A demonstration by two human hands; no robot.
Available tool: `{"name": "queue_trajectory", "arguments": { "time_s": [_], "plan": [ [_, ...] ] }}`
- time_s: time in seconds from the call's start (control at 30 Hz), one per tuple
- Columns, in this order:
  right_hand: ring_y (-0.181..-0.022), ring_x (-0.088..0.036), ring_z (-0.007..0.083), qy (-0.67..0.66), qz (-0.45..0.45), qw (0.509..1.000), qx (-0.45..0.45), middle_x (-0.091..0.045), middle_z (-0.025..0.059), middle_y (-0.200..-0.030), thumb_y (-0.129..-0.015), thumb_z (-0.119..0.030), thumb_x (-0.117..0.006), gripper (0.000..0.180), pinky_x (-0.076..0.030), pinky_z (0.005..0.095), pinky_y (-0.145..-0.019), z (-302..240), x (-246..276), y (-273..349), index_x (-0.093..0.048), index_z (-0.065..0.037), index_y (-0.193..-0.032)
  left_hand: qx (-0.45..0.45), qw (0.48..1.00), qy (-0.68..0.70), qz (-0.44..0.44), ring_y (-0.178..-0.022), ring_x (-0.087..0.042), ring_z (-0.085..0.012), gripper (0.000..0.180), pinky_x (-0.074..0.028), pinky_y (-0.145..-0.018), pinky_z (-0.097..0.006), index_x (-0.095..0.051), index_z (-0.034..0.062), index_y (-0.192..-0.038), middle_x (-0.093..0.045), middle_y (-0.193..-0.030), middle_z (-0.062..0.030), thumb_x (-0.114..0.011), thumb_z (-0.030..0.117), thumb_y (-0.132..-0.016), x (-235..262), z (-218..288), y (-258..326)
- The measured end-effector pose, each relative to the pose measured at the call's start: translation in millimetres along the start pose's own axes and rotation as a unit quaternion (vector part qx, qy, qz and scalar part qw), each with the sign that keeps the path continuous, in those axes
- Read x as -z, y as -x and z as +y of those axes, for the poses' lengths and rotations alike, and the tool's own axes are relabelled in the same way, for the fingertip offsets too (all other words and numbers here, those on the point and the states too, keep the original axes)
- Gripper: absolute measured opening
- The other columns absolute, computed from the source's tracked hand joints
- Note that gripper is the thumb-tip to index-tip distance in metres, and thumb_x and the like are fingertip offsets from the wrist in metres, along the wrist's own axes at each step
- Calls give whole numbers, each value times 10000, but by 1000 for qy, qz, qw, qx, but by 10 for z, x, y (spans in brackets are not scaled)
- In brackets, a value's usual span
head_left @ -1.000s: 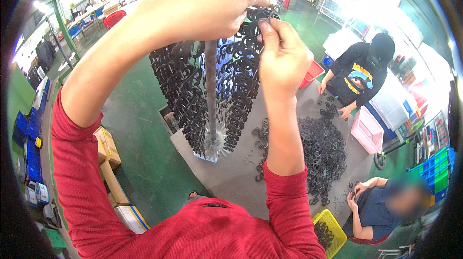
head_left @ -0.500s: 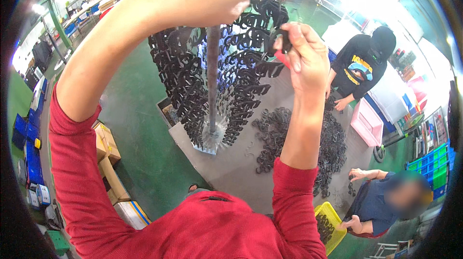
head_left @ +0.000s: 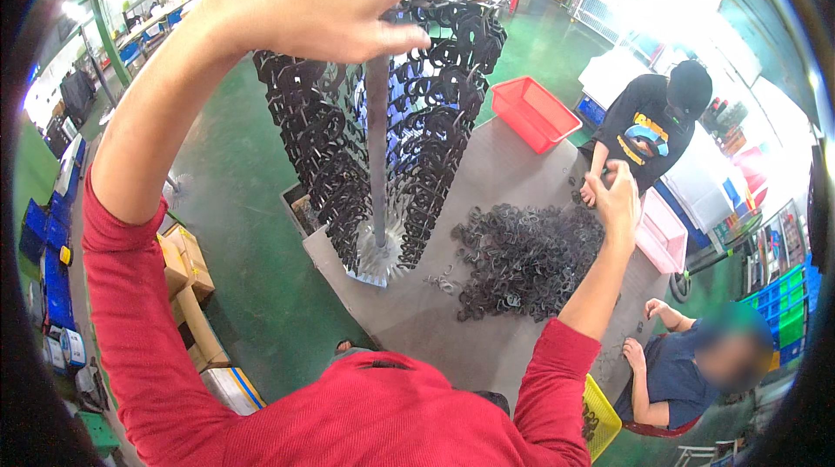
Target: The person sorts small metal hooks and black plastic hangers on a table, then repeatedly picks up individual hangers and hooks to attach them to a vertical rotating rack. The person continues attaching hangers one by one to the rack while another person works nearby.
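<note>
A tall rack with a grey central pole (head_left: 377, 145) stands on a grey table (head_left: 426, 323). Many black hook-like pieces (head_left: 448, 84) hang around it in dense columns. My left hand (head_left: 370, 6) is at the rack's top, thumb and fingers apart; whether it touches the pieces there, I cannot tell. Off to the right, my right hand (head_left: 619, 202) is raised above the table, thumb and forefinger apart, nothing visible in it. Below and left of that hand lies a loose heap of similar black curved pieces (head_left: 526, 263).
A red basket (head_left: 535, 115) sits at the table's far edge, a pink one (head_left: 663, 232) at the right. A yellow basket (head_left: 600, 419) holds black pieces near my right elbow. Two co-workers, in black (head_left: 648, 123) and navy (head_left: 665, 371), work at the right. Cardboard boxes (head_left: 187, 258) stand left.
My right hand has left the rack and moved right and down; the black piece it held no longer shows. My left hand has shifted slightly left. The red basket is now uncovered.
</note>
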State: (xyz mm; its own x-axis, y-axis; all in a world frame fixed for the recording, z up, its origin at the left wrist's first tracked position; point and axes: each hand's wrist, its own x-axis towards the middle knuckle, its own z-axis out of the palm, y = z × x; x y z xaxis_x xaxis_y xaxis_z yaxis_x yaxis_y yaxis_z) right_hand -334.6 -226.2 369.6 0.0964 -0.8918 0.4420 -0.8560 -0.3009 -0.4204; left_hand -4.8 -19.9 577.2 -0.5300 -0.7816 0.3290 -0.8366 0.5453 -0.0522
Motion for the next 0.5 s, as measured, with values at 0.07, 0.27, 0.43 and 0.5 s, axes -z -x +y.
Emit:
{"name": "queue_trajectory", "arguments": {
  "time_s": [0.07, 0.27, 0.43, 0.5],
  "plan": [
    [-960, -614, 271, -147, 68, 985, 62, -648, 128, -990, -778, -289, -712, 408, -479, 391, -763, -451, -55, 46, -574, -55, -1083, -32, 999, -34, 8, -1052, -565, -346, 444, -433, -942, -404, -485, -59, -1213, -586, -1096, -245, -544, 165, -835, 50, 112, 54],
    [-643, -619, 219, -311, 227, 880, 279, -639, 70, -843, -779, -282, -710, 318, -482, 321, -558, -2045, 169, 474, -617, -99, -1021, 23, 994, -104, -27, -1120, -536, -339, 456, -405, -990, -402, -495, -82, -1221, -563, -1162, -264, -546, 127, -819, 73, 286, -56],
    [-601, -599, 267, -201, 321, 880, 288, -607, 50, -731, -795, -310, -679, 233, -451, 368, -470, -2341, 130, 459, -612, -126, -922, 2, 981, -185, 56, -1127, -532, -347, 431, -403, -991, -416, -573, 35, -1197, -599, -1157, -185, -588, 16, -767, -155, 54, -85],
    [-580, -599, 273, -183, 337, 881, 275, -590, 55, -670, -808, -289, -660, 180, -447, 382, -470, -2389, 125, 459, -612, -127, -868, 7, 980, -188, 66, -1126, -532, -347, 430, -403, -991, -415, -574, 37, -1196, -598, -1156, -187, -588, 15, -767, -174, 57, -66]
  ]
}}
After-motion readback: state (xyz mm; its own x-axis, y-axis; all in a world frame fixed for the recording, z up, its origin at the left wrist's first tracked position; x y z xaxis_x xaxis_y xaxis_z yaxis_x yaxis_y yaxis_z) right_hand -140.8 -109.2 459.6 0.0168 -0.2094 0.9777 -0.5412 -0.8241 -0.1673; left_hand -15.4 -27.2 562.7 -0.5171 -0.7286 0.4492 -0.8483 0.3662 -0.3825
